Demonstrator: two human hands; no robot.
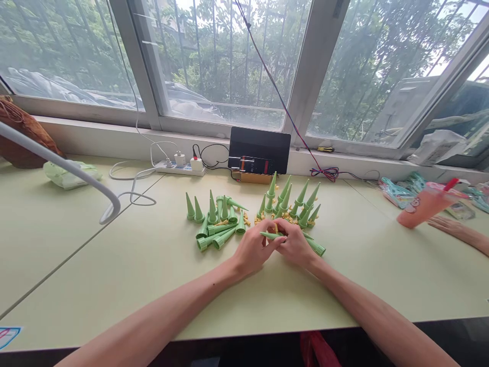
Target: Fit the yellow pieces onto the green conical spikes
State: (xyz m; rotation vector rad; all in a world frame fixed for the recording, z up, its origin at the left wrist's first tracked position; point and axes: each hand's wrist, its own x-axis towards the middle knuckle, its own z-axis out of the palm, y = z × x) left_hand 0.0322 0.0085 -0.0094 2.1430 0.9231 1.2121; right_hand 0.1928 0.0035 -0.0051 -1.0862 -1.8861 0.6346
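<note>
A green plastic watering spike (270, 235) lies between my two hands, its pointed tip toward the left. My left hand (252, 246) is closed on it, the thumb stretched along its near side. Around the spike's other end my right hand (296, 244) is closed, covering most of that end. A small yellow plastic piece (275, 228) shows between the fingers; which hand grips it I cannot make out. Just beyond my right hand several green spikes (301, 192) stand upright among small yellow pieces. To the left is another group of green spikes (225, 237), some standing, some lying.
A phone (252, 165) leans against a dark tablet (280, 148) at the back. A power strip (179, 168) with white cables lies left of it. On the right are a pink drink cup (426, 204), plastic bags (399, 191) and another person's hand (449, 227). A white curved bar (76, 171) crosses the left.
</note>
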